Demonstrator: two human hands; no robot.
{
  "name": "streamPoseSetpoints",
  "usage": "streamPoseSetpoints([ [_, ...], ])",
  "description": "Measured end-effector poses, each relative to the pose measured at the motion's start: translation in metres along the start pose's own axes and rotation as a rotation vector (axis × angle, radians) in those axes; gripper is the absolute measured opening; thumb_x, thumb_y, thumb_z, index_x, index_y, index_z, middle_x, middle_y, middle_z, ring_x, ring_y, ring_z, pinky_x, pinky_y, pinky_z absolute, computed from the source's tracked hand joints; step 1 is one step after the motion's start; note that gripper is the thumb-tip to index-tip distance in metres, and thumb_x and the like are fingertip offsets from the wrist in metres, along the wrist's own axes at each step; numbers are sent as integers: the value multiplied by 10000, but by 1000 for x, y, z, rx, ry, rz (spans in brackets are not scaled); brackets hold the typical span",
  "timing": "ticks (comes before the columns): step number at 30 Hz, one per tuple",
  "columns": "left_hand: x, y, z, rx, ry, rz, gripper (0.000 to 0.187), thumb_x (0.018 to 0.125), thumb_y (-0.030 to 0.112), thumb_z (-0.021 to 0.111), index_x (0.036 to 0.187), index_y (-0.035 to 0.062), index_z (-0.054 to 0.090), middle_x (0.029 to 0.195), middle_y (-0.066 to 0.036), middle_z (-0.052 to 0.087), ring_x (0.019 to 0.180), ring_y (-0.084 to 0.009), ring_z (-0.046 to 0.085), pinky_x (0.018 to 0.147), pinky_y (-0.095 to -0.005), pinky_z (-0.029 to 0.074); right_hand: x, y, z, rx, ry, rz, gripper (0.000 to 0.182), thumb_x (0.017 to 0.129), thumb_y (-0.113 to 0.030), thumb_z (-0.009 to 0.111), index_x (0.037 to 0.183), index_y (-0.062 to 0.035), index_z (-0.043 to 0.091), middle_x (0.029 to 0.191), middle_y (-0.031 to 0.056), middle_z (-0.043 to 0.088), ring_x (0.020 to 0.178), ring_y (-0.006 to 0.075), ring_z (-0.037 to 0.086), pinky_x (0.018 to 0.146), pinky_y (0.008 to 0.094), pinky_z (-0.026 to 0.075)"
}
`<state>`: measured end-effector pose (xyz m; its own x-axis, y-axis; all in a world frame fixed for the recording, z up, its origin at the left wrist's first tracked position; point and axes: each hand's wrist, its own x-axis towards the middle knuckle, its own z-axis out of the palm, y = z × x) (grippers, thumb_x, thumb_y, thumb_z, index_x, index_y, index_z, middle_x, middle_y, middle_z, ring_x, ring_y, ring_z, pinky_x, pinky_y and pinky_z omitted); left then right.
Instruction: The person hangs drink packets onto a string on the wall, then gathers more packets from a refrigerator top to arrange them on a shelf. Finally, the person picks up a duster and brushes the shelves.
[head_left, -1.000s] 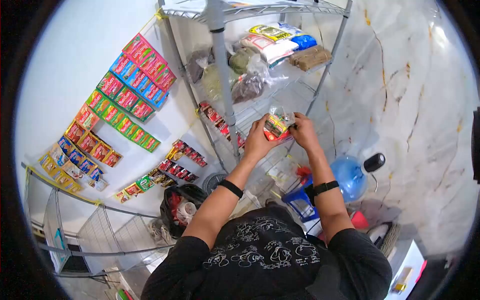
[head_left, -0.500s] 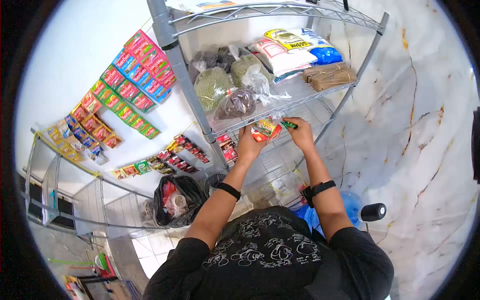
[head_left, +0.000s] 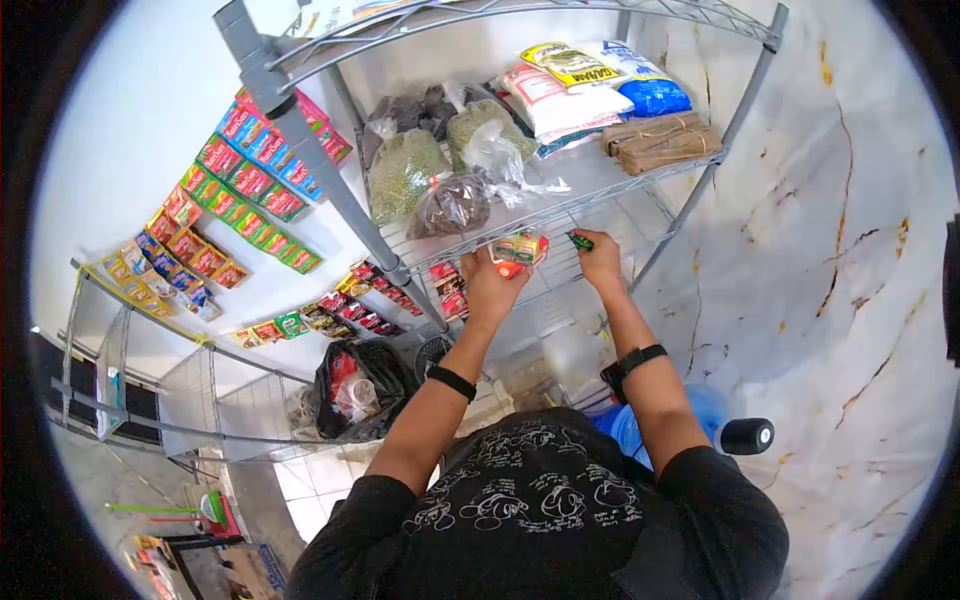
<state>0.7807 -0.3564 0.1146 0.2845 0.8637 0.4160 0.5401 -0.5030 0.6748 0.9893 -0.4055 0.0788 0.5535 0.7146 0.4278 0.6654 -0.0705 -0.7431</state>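
My left hand [head_left: 494, 288] is closed around a red, yellow and green packet [head_left: 520, 250], just below the front edge of the wire shelf. Its printing is too small to read. To the right, my right hand [head_left: 600, 262] pinches a small green and dark object [head_left: 580, 241] whose kind I cannot make out. A gap separates that object from the packet. Above my left hand, a clear bag of dark brown contents [head_left: 450, 207] lies at the shelf's edge.
Bags of green beans [head_left: 407, 172], white sacks [head_left: 560, 105] and a brown bundle [head_left: 660, 143] sit on the shelf. Sachet strips [head_left: 240, 190] hang on the left wall. Below stand a black-bagged bin [head_left: 365, 390] and a blue water bottle [head_left: 690, 410].
The green object has come away from the packet, leaving a wider gap between my hands. The packet has shifted slightly left, and the camera view has turned a little.
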Motion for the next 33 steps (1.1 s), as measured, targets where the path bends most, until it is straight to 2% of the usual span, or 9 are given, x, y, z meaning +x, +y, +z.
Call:
streamPoseSetpoints([
  [5, 15, 13, 0, 89, -54, 58, 712, 623, 383, 786, 1183, 29, 525, 1185, -232, 519, 1173, -388, 417, 1022, -473, 289, 9, 9, 20, -59, 22, -106, 338, 690, 23, 604, 1016, -45, 664, 998, 225, 607, 872, 358, 607, 787, 383, 496],
  [10, 25, -5, 16, 140, -148, 30, 715, 647, 435, 763, 1175, 13, 531, 1216, -217, 519, 1173, -393, 430, 1012, -491, 296, 2, 4, 19, -308, -268, -156, 500, 700, -71, 635, 1195, -68, 568, 1200, 228, 534, 1114, 390, 478, 945, 424, 388],
  [13, 25, -7, 15, 102, -150, 46, 732, 647, 446, 760, 1184, 9, 521, 1218, -220, 516, 1170, -396, 429, 1007, -491, 307, -11, -18, 10, -518, -228, -96, 619, 708, -145, 659, 1294, -86, 471, 1280, 226, 473, 1212, 385, 398, 1000, 432, 329],
  [16, 26, 4, 2, 73, -258, 72, 866, 616, 414, 786, 1233, -57, 402, 1228, -250, 474, 1200, -398, 405, 1010, -439, 338, -13, -45, 1, -209, -174, -245, 716, 686, -199, 706, 1330, -80, 417, 1318, 229, 432, 1242, 377, 375, 1018, 438, 309],
  [19, 24, -22, 17, 177, -167, 222, 878, 614, 396, 798, 1244, -55, 385, 1204, -251, 481, 1174, -407, 419, 989, -441, 361, -8, -54, 18, 96, -156, -319, 676, 655, -224, 744, 1251, -54, 474, 1258, 217, 484, 1203, 372, 413, 983, 449, 344],
  [24, 27, -6, -4, 188, -282, 13, 861, 684, 445, 724, 1327, 9, 353, 1337, -277, 384, 1257, -450, 326, 1062, -488, 254, -1, -62, 17, 192, -87, -175, 461, 634, -198, 777, 1001, -9, 570, 880, 187, 622, 845, 393, 578, 754, 437, 465],
  [27, 25, -10, 10, 391, -66, -61, 857, 755, 528, 633, 1352, -5, 324, 1373, -311, 326, 1273, -495, 279, 1072, -513, 219, -2, -56, 6, 76, 74, -71, 467, 638, -190, 776, 1014, -8, 567, 904, 191, 616, 862, 387, 570, 766, 441, 461],
  [31, 26, -1, -1, 277, -369, -153, 1026, 767, 591, 595, 1437, -8, 100, 1451, -347, 48, 1322, -534, 119, 1066, -535, 239, -5, -43, -1, 42, 29, 14, 506, 639, -191, 786, 1033, 16, 544, 948, 212, 601, 916, 384, 556, 795, 437, 456],
  [33, 24, -1, 0, 204, -317, -93, 1041, 739, 557, 649, 1458, 62, 82, 1460, -338, 12, 1334, -532, 59, 1050, -582, 231, -7, -39, 0, 20, 39, 24, 494, 643, -206, 792, 999, 22, 537, 939, 216, 599, 914, 385, 557, 794, 438, 456],
])
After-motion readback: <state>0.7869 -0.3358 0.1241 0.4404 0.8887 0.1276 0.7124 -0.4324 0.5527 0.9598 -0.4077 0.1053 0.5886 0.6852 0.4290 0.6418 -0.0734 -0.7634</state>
